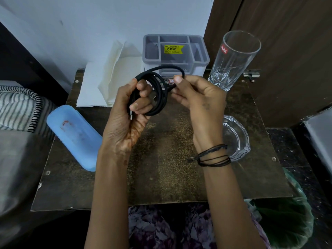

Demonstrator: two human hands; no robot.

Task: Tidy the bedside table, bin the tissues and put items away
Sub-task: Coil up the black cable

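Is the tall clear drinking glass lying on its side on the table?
No, the tall clear drinking glass stands upright on the dark wooden table, open mouth upward.

Black cable, grey organiser with yellow sticker, blue case, white tissues, red-logo clear glass, mottled brown tabletop, striped bedding.

I am looking at a bedroom in a home: a small dark wooden bedside table stands against a pale wall, just beside a bed with striped grey-and-white bedding. A dark wooden door with a metal latch stands behind the table's right side.
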